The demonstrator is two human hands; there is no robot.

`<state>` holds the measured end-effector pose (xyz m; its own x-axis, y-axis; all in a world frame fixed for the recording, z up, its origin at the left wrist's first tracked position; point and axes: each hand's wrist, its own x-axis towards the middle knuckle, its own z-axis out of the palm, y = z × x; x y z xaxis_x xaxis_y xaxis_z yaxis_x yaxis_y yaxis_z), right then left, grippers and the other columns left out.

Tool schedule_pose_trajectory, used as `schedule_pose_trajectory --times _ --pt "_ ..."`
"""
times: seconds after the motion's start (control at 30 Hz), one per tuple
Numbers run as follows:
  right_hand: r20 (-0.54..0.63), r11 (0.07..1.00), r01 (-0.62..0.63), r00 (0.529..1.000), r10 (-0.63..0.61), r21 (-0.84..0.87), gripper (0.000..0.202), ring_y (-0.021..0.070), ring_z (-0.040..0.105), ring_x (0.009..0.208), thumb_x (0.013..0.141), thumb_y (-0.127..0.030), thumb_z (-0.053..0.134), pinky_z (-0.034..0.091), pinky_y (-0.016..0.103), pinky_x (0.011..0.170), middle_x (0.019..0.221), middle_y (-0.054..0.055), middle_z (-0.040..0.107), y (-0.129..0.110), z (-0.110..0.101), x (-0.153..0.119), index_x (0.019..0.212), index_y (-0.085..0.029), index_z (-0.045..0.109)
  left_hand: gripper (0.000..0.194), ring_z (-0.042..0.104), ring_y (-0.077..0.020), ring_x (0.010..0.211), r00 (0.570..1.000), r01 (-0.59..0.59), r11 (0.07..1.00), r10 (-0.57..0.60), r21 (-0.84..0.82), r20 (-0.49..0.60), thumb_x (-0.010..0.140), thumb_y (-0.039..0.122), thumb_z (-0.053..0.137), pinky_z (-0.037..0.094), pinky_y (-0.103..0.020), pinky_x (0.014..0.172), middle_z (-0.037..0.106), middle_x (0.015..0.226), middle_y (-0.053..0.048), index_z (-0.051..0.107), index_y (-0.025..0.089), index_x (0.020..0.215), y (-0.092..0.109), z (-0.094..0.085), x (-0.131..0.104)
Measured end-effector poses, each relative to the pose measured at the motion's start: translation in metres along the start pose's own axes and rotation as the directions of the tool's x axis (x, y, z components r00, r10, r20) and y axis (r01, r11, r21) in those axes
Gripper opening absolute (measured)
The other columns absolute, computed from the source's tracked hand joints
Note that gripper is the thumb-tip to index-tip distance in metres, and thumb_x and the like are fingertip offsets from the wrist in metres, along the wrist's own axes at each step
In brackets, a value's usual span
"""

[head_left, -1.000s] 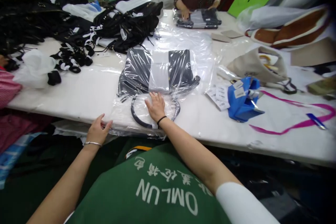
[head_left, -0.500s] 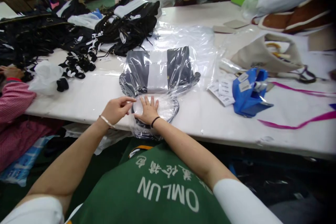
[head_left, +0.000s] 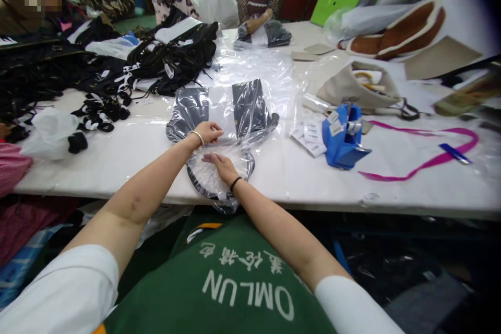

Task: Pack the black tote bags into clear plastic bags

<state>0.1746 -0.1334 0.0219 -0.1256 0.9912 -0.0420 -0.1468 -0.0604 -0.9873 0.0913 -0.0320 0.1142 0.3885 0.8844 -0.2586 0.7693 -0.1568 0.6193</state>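
Left hand loosely curled, right hand nearly straight-fingered; whether either grips anything, cannot tell. Both over near part of flat black bag in clear plastic film, on white surface. Bag likely light, soft, film slippery; best gripped at sides. Blue angular plastic holder right of bag.
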Motion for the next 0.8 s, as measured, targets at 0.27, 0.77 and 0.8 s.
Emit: schedule_pose_trajectory --times 0.27,0.77,0.8 --pt "-0.017 1.0 0.021 1.0 -0.021 0.001 0.056 0.0256 0.069 0.107 0.087 -0.068 0.049 0.042 0.044 0.107 0.097 0.009 0.077 0.005 -0.015 -0.01 0.096 -0.019 0.074 0.015 0.052 -0.0132 0.058 0.991 -0.126 0.979 0.117 0.163 0.063 0.06 0.024 0.074 0.039 -0.023 0.062 0.052 0.046 0.003 0.062 0.017 0.053 -0.025 0.015 0.024" --pt "-0.15 0.89 -0.378 0.894 0.423 0.253 0.037 0.023 0.073 0.074 0.097 -0.045 0.042 0.058 0.04 0.073 0.079 0.008 0.074 -0.015 -0.023 0.021 0.104 -0.016 0.063 0.045 0.053 -0.0122 0.061 0.985 -0.158 0.978 0.165 -0.135 0.048 0.077 0.054 0.06 0.042 -0.022 0.06 0.064 0.065 0.0 0.074 0.011 0.083 -0.051 0.021 -0.009" --pt "-0.135 0.907 -0.379 0.904 0.406 0.186 0.035 0.0229 0.073 0.074 0.096 -0.044 0.043 0.058 0.039 0.072 0.08 0.008 0.075 -0.016 -0.023 0.018 0.102 -0.017 0.064 0.042 0.053 -0.0116 0.06 0.991 -0.13 0.985 0.134 -0.113 0.021 0.077 0.051 0.061 0.041 -0.021 0.059 0.062 0.062 0.001 0.074 0.012 0.082 -0.05 0.023 -0.008"
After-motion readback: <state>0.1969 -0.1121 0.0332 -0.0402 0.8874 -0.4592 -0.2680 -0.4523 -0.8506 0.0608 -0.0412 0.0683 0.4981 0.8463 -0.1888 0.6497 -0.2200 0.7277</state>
